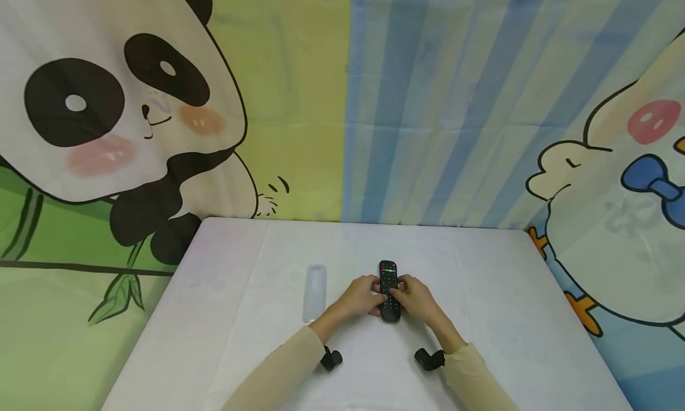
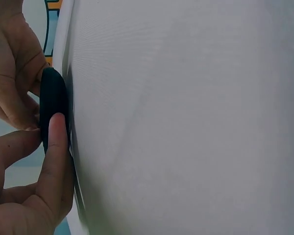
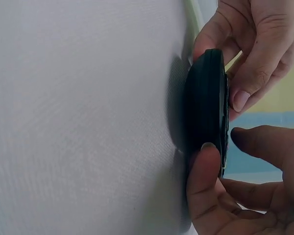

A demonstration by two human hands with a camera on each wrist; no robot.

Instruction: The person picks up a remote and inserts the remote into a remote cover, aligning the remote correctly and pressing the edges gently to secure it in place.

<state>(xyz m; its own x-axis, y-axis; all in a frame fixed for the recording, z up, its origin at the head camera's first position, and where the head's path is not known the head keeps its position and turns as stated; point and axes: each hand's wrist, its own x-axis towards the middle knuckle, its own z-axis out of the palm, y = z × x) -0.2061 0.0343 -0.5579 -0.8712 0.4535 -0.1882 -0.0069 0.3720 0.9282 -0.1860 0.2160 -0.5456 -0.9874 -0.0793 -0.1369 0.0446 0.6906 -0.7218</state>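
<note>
A black remote control [image 1: 389,310] with its button face up is held upright in the head view, low over the white table. My left hand [image 1: 360,298] grips its left side, thumb on the button face, a finger [image 2: 57,128] along the side in the left wrist view. From the other side my right hand [image 1: 417,299] holds it, thumb over the buttons and a fingertip [image 3: 206,156] against its side edge in the right wrist view. To the left of my left hand lies a long translucent sleeve [image 1: 314,292] on the table.
The white-covered table [image 1: 230,339] ends at a backdrop with a panda and a chick printed on it. A black wrist device [image 1: 332,359] sits by the left cuff, and another [image 1: 430,359] by the right cuff.
</note>
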